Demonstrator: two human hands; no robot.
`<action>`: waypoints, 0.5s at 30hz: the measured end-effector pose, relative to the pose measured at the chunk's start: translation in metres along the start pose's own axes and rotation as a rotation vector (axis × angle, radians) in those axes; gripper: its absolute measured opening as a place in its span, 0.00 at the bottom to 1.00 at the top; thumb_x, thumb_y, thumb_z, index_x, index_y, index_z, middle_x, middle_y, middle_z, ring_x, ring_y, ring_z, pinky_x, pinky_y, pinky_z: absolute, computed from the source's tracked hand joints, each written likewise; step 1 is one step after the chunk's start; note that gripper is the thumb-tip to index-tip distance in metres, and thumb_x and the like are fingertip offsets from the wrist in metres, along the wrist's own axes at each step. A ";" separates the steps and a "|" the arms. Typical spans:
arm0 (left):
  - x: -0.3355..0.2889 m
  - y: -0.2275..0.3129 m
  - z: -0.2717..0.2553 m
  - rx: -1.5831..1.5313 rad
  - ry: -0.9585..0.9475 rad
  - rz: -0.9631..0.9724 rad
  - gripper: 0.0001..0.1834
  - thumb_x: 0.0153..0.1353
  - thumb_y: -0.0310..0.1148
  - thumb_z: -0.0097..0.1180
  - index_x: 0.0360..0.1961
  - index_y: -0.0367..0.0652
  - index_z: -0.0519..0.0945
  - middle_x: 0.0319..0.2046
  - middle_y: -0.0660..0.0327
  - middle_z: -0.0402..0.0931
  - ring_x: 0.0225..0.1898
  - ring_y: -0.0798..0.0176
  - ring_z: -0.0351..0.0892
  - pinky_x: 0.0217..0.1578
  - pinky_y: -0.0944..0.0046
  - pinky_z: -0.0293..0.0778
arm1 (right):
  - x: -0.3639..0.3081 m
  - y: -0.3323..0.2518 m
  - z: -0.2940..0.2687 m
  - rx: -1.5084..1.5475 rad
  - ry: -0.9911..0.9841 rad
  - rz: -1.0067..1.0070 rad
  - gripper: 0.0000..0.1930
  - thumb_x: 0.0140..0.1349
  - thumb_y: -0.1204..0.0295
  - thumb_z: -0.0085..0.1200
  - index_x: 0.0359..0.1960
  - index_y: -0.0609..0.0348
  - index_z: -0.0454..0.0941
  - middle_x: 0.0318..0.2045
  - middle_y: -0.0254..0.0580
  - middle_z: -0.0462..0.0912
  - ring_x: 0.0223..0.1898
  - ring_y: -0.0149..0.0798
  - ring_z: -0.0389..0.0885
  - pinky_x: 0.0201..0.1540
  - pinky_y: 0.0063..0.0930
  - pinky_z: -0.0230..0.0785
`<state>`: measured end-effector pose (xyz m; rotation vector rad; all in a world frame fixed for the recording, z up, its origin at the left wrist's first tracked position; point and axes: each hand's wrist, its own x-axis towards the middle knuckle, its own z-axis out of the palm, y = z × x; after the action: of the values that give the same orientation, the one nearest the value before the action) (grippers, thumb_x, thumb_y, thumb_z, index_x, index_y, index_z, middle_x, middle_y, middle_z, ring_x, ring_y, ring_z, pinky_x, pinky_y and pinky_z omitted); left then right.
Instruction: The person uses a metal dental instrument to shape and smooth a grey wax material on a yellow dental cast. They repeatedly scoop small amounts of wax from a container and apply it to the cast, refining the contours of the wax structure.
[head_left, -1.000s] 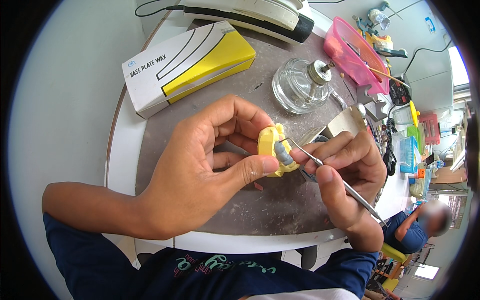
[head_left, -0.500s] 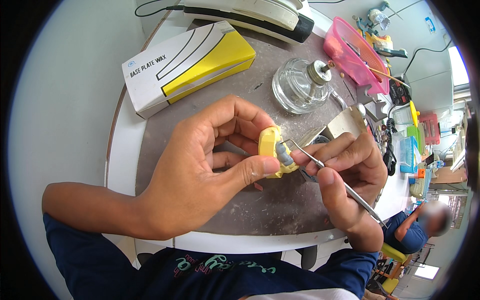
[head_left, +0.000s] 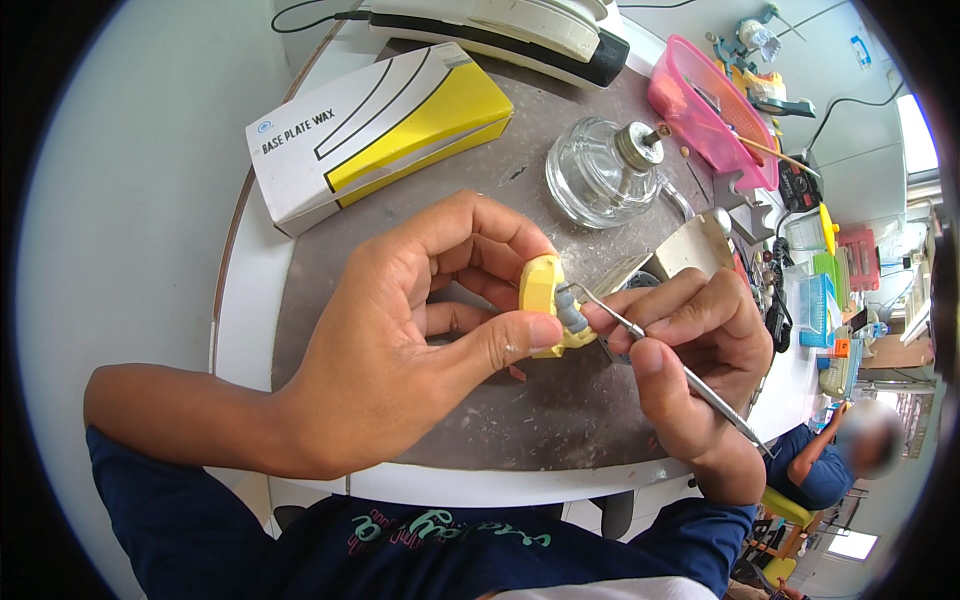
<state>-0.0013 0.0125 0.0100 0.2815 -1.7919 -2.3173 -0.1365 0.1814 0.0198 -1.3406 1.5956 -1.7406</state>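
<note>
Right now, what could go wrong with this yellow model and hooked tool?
The hooked tool has its tip right at the grey part, so a slip might gouge it. The left hand pinches the small yellow model, which could twist under pressure. The glass burner stands just beyond the hands; either might knock it.

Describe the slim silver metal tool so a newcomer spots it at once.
Over the dark brown work surface, right of the picture's centre, is the person's right hand. It grips the slim silver metal tool, whose bent tip is at grey material on a yellow dental model. Unlike that chunky model, it is long and shiny.
</note>
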 end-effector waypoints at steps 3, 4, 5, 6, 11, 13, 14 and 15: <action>0.000 0.000 0.000 -0.013 -0.002 -0.009 0.18 0.59 0.23 0.59 0.48 0.35 0.68 0.44 0.53 0.73 0.47 0.63 0.77 0.44 0.63 0.84 | 0.001 -0.002 0.001 -0.002 0.008 0.010 0.08 0.54 0.84 0.58 0.33 0.65 0.71 0.29 0.51 0.80 0.40 0.43 0.85 0.44 0.31 0.75; 0.000 0.000 -0.001 -0.021 -0.003 -0.017 0.18 0.59 0.23 0.59 0.48 0.35 0.68 0.44 0.53 0.73 0.47 0.63 0.77 0.44 0.63 0.84 | 0.001 -0.002 0.000 -0.009 0.005 0.010 0.08 0.54 0.84 0.58 0.33 0.65 0.71 0.29 0.51 0.80 0.40 0.43 0.85 0.44 0.31 0.75; 0.000 0.000 -0.001 -0.024 -0.004 -0.016 0.18 0.59 0.23 0.59 0.48 0.35 0.68 0.44 0.53 0.73 0.47 0.63 0.77 0.44 0.63 0.84 | 0.001 -0.002 0.000 -0.016 0.001 0.010 0.08 0.54 0.84 0.58 0.33 0.65 0.71 0.29 0.51 0.80 0.40 0.43 0.85 0.44 0.31 0.75; 0.000 -0.001 -0.001 -0.027 -0.005 -0.015 0.18 0.59 0.23 0.59 0.48 0.35 0.68 0.44 0.53 0.73 0.47 0.63 0.77 0.44 0.63 0.84 | 0.001 -0.002 0.000 -0.017 0.001 0.011 0.08 0.54 0.84 0.58 0.33 0.65 0.71 0.29 0.51 0.80 0.40 0.43 0.85 0.45 0.31 0.75; 0.000 -0.001 0.000 -0.013 -0.006 -0.011 0.18 0.60 0.23 0.59 0.48 0.34 0.68 0.44 0.53 0.72 0.47 0.63 0.77 0.43 0.63 0.84 | 0.001 -0.001 -0.001 -0.026 -0.010 0.011 0.08 0.55 0.84 0.57 0.33 0.65 0.70 0.30 0.51 0.80 0.40 0.42 0.84 0.45 0.31 0.75; 0.000 0.000 0.000 -0.010 -0.006 -0.014 0.18 0.60 0.24 0.59 0.48 0.34 0.68 0.44 0.53 0.72 0.47 0.63 0.76 0.44 0.63 0.84 | 0.001 -0.002 -0.002 -0.026 -0.014 0.019 0.08 0.56 0.84 0.57 0.33 0.65 0.70 0.30 0.51 0.80 0.40 0.42 0.84 0.45 0.31 0.75; 0.000 0.000 -0.001 -0.014 -0.007 -0.015 0.18 0.60 0.23 0.59 0.48 0.34 0.68 0.44 0.54 0.72 0.47 0.64 0.76 0.44 0.63 0.84 | 0.001 -0.003 -0.002 -0.026 -0.017 0.023 0.08 0.56 0.84 0.57 0.33 0.65 0.70 0.30 0.51 0.80 0.40 0.42 0.84 0.45 0.31 0.75; 0.000 0.000 -0.001 -0.018 -0.008 -0.015 0.18 0.60 0.23 0.59 0.48 0.34 0.68 0.44 0.54 0.72 0.47 0.64 0.76 0.44 0.63 0.84 | 0.002 -0.003 -0.001 -0.034 -0.016 0.029 0.08 0.56 0.84 0.57 0.34 0.65 0.70 0.30 0.51 0.80 0.40 0.42 0.84 0.45 0.31 0.75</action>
<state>-0.0016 0.0118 0.0097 0.2848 -1.7780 -2.3470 -0.1374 0.1816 0.0236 -1.3367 1.6346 -1.6888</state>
